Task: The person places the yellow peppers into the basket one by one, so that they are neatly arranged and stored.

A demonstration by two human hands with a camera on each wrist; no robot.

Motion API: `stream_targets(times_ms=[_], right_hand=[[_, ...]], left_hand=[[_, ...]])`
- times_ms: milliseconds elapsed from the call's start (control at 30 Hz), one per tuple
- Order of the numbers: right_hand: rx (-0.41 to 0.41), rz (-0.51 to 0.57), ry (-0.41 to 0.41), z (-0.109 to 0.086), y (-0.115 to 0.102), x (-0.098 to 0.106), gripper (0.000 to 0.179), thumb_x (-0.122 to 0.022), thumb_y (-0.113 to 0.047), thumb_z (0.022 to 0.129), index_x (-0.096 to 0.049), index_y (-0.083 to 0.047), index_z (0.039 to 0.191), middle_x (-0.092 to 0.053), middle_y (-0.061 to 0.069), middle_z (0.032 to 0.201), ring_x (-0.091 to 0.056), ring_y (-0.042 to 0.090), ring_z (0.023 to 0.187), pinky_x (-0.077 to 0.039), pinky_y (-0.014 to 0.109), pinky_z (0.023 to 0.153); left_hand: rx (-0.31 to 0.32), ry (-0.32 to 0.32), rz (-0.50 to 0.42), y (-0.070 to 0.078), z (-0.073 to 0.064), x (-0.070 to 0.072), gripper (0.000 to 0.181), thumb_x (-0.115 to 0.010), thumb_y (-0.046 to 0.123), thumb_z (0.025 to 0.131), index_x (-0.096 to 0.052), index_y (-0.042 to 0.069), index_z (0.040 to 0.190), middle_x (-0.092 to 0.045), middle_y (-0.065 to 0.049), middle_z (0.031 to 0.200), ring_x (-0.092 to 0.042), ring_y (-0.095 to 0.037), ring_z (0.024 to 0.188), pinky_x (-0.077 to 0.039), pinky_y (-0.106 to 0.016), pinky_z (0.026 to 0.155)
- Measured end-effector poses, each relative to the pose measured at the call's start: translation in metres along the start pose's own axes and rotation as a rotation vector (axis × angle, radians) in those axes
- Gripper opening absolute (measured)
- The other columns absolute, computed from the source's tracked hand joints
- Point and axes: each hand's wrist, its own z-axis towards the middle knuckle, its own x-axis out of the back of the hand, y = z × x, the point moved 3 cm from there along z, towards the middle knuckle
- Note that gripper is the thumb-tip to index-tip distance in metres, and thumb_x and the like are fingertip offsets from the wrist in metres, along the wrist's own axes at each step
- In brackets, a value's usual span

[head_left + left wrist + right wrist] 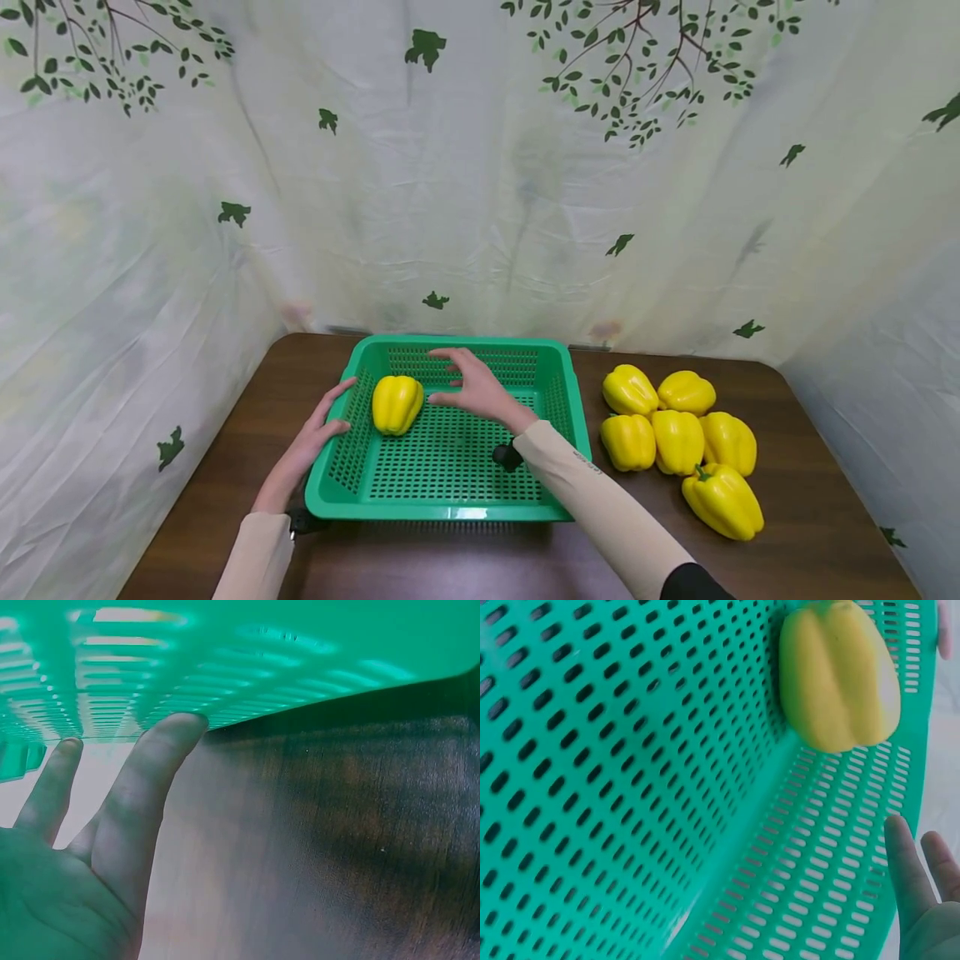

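A green perforated plastic basket (465, 510) stands on the brown table. One yellow bell pepper (397, 405) lies inside it, toward the left wall. My left hand (306, 442) is at the basket's left side, its fingers extended along the outer wall; in the left wrist view the thumb and a finger (127, 817) lie up against the slotted green side. Over the inside of the basket, just right of the pepper, my right hand (480, 387) is spread with thumb and fingers apart and nothing between them. The right wrist view shows this pepper (840, 679) apart from the fingertips.
Several more yellow bell peppers (678, 442) sit in a group on the table (817, 517) to the right of the basket. A pale cloth curtain (480, 208) with printed leaves hangs behind the table and at both sides.
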Motion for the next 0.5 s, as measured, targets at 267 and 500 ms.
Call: stream_targets(times_ms=[267, 500], right_hand=[[0.003, 0.0, 0.02, -0.01, 0.005, 0.016, 0.067, -0.073, -0.02, 0.085, -0.041, -0.007, 0.143, -0.039, 0.013, 0.142, -0.046, 0.033, 0.12, -0.044, 0.046, 0.094], [0.024, 0.017, 0.041, -0.022, 0.006, 0.035, 0.067, -0.073, -0.019, 0.085, -0.041, -0.006, 0.142, -0.042, 0.016, 0.141, -0.047, 0.033, 0.119, -0.044, 0.048, 0.094]], left_hand=[[-0.031, -0.004, -0.018, 0.002, -0.001, 0.0, 0.063, -0.04, 0.003, 0.095, -0.016, 0.016, 0.152, -0.007, -0.023, 0.153, -0.033, -0.048, 0.123, -0.048, -0.033, 0.084], [-0.035, 0.003, -0.011, 0.002, -0.001, 0.0, 0.063, -0.039, 0.002, 0.094, -0.017, 0.015, 0.152, -0.007, -0.023, 0.153, -0.033, -0.047, 0.123, -0.048, -0.03, 0.083]])
